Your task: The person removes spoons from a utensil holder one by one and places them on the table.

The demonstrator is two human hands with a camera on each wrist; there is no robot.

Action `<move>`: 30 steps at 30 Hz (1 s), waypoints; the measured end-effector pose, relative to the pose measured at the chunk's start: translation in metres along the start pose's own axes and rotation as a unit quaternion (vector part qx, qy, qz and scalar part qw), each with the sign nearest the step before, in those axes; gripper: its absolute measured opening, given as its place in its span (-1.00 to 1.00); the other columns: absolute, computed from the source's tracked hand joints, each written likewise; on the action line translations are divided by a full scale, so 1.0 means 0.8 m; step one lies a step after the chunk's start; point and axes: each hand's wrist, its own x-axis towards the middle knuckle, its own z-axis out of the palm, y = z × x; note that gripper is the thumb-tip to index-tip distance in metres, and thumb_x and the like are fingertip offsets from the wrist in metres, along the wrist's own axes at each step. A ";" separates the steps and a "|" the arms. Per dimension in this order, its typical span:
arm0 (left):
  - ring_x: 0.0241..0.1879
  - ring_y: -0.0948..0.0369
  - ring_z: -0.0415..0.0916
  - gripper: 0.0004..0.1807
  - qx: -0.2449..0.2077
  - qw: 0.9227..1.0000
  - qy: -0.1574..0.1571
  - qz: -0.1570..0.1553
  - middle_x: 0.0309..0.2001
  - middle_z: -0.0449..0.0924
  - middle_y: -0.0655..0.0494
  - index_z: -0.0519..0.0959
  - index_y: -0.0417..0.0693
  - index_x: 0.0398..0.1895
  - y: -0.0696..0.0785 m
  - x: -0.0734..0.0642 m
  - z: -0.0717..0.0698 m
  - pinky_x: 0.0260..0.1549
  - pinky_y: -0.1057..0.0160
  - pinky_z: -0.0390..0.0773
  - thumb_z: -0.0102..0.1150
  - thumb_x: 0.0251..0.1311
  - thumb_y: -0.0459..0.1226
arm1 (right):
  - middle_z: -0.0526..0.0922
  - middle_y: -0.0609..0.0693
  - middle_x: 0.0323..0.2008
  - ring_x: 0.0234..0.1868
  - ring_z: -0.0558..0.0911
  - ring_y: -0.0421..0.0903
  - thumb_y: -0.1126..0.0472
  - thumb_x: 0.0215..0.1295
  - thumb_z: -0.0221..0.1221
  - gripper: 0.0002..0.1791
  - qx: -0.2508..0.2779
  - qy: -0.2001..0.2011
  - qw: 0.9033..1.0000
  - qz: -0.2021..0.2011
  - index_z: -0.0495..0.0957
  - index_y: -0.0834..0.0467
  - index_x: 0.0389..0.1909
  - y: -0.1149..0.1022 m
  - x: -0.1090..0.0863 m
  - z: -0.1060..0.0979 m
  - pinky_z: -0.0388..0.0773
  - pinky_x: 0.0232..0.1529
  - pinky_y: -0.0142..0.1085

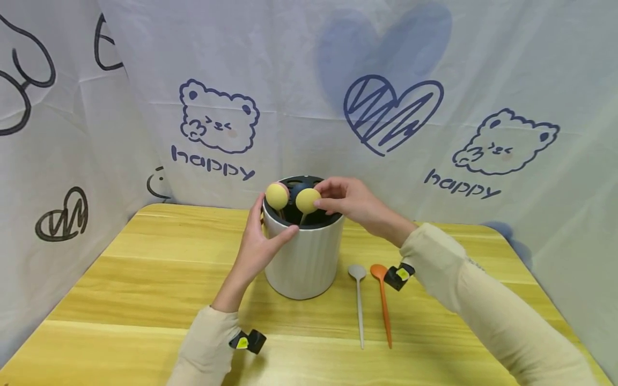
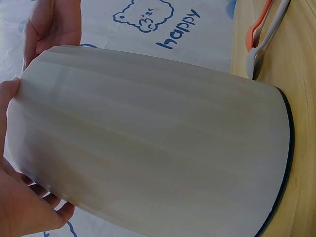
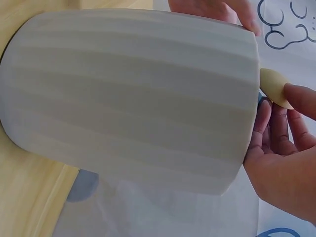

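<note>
A white ribbed utensil holder (image 1: pixel 303 262) with a dark inner rim stands upright on the table. My left hand (image 1: pixel 260 241) grips its left side near the top, thumb across the front of the rim. With thumb and fingers, my right hand (image 1: pixel 354 202) pinches the round head of a yellow spoon (image 1: pixel 307 200), whose thin handle goes down into the holder. To the left, another yellow spoon (image 1: pixel 277 197) stands head up in it, with a pinkish edge showing behind. A dark blue round head (image 1: pixel 298 188) is partly hidden between them. The right wrist view also shows the pinched yellow head (image 3: pixel 275 88).
Right of the holder, a light grey spoon (image 1: pixel 357 272) and an orange spoon (image 1: pixel 379 271) lie side by side on the wooden table (image 1: pixel 159 279). A white printed cloth (image 1: pixel 299 139) hangs close behind the table's back edge.
</note>
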 end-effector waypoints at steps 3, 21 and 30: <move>0.46 0.02 -0.14 0.06 0.000 1.000 0.002 0.001 0.51 -0.15 -0.02 -0.15 -0.05 0.55 0.000 0.001 0.000 0.38 -0.04 0.01 0.27 0.12 -0.01 | 0.61 0.14 -0.14 -0.15 0.54 -0.01 0.35 0.31 0.18 -0.73 0.003 0.002 1.000 0.000 0.51 0.34 0.00 -0.002 0.001 -0.001 0.57 -0.17 -0.28; 0.46 0.02 -0.13 0.08 0.001 1.000 0.008 -0.004 0.51 -0.14 -0.04 -0.14 -0.06 0.54 0.004 -0.001 -0.002 0.37 -0.02 0.04 0.30 0.07 -0.03 | 0.57 0.10 -0.13 -0.16 0.50 0.07 0.35 0.35 0.14 -0.69 0.037 0.044 0.996 -0.066 0.46 0.35 0.07 -0.030 -0.006 -0.027 0.52 -0.21 -0.32; 0.46 0.00 -0.13 0.09 0.005 1.000 0.005 -0.007 0.51 -0.16 -0.03 -0.14 -0.06 0.55 0.005 0.001 0.000 0.36 -0.04 0.05 0.30 0.07 -0.03 | 0.62 0.02 -0.20 -0.31 0.47 -0.08 0.40 0.31 0.16 -0.70 0.076 0.067 0.986 -0.129 0.49 0.38 0.05 -0.047 -0.008 -0.041 0.53 -0.32 -0.39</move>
